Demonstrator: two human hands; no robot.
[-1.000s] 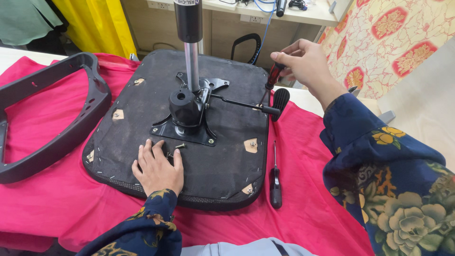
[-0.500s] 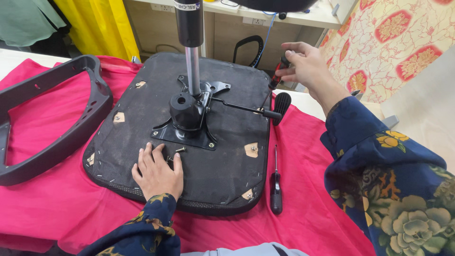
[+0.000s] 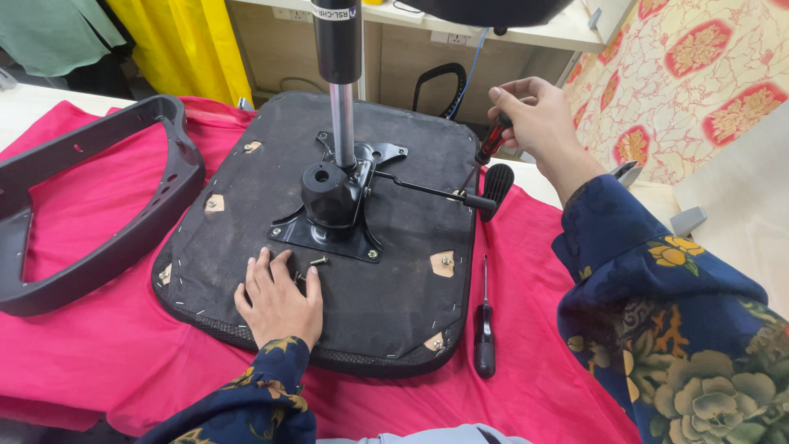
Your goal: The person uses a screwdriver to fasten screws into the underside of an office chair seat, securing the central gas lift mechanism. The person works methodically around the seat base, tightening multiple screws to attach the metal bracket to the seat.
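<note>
Fingers of my right hand (image 3: 538, 123) clamp a red-handled screwdriver (image 3: 493, 140) at the far right corner of the upturned seat base (image 3: 394, 304). My left hand (image 3: 278, 300) lies flat, fingers together, on the base's near edge beside loose screws (image 3: 317, 261). Between them I see the black mechanism plate (image 3: 333, 222), its gas column (image 3: 341, 90) and lever (image 3: 485, 193). A second screwdriver (image 3: 485, 337) lies on the red cloth (image 3: 82, 345); the armrest frame (image 3: 107, 205) sits left.

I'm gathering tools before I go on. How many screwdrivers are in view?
2. A red-and-black-handled screwdriver is held in the right hand by the seat's far right corner. A black-handled screwdriver lies on the red cloth by the seat's right edge. Others may be hidden.
</note>
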